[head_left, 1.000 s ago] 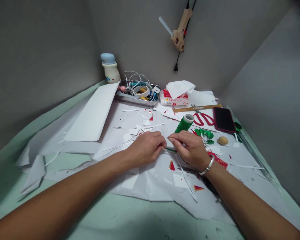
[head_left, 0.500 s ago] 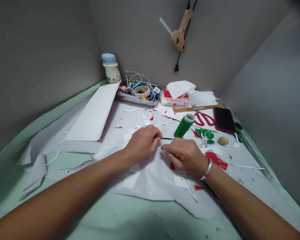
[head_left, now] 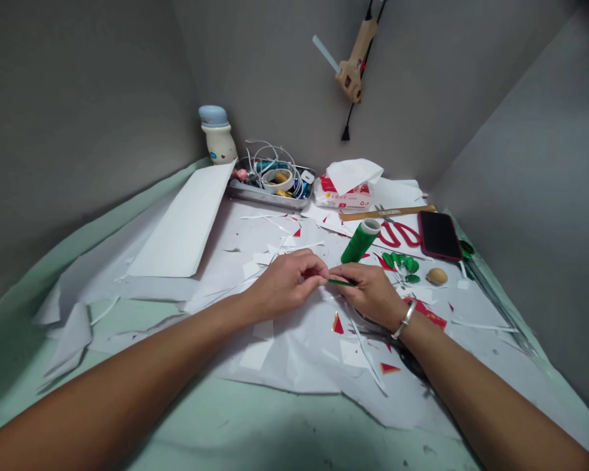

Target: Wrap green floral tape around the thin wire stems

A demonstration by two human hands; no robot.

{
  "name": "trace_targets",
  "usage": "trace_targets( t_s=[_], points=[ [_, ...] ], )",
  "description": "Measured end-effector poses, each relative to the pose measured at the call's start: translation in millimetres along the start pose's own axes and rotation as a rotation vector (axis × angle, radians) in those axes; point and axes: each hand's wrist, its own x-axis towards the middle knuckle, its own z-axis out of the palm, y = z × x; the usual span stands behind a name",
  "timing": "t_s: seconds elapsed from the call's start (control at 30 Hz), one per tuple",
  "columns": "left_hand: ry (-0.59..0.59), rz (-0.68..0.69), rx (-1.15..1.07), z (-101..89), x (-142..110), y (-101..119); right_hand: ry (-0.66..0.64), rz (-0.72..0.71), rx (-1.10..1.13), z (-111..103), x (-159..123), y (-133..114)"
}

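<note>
Between my hands lies a thin green stick (head_left: 342, 282), too small to tell its exact kind. My left hand (head_left: 290, 282) pinches its left end between thumb and fingertips. My right hand (head_left: 374, 292), with a silver bangle at the wrist, is closed around the other part, and its fingertips meet those of the left. Just behind the right hand stands a spool of green thread (head_left: 360, 242), tilted a little. Several small green leaf-like pieces (head_left: 401, 263) lie to its right. Dark-handled scissors (head_left: 407, 358) are partly hidden under my right wrist.
Red-handled scissors (head_left: 397, 233), a phone (head_left: 440, 235) and a ruler (head_left: 390, 212) lie at the back right. A metal tray (head_left: 269, 194) with cords and tape stands behind, beside a tissue pack (head_left: 343, 193). White card (head_left: 184, 222) rests left. A glue gun (head_left: 356, 62) hangs above.
My hands have come together, the right one turning and shifting slightly up. The green stick now lies across the right fingers. The dark-handled scissors and a red scrap are more exposed.
</note>
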Motion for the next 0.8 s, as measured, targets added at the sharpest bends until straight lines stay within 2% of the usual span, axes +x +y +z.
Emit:
trace_targets(
  t_s=[0.13,0.23,0.3,0.37,0.47,0.57,0.67,0.73,0.8],
  points=[
    [0.081,-0.069,-0.038,0.2,2,-2,-0.072,-0.069,-0.127,2,-3,-7],
    [0.164,-0.107,0.034,1.0,3,-6,-0.119,-0.179,-0.204,3,-5,-17],
    [0.183,-0.092,0.134,2.4,3,-9,-0.099,-0.252,-0.243,2,-7,-22],
    [0.139,-0.054,0.243,4.4,2,-12,-0.033,-0.294,-0.242,1,-7,-24],
    [-0.007,0.063,0.338,7.6,1,-13,0.096,-0.239,-0.165,-2,-6,-23],
    [-0.103,0.155,0.303,8.0,0,-10,0.192,-0.093,-0.058,-5,-2,-14],
    [-0.072,0.114,0.164,4.7,0,-6,0.2,0.048,0.024,-4,2,-3],
    [-0.011,0.057,0.064,2.0,1,-4,0.11,0.068,0.039,-1,2,1],
    [0.058,-0.001,0.008,0.1,2,-4,0.012,0.024,-0.008,1,0,0]
  ],
)
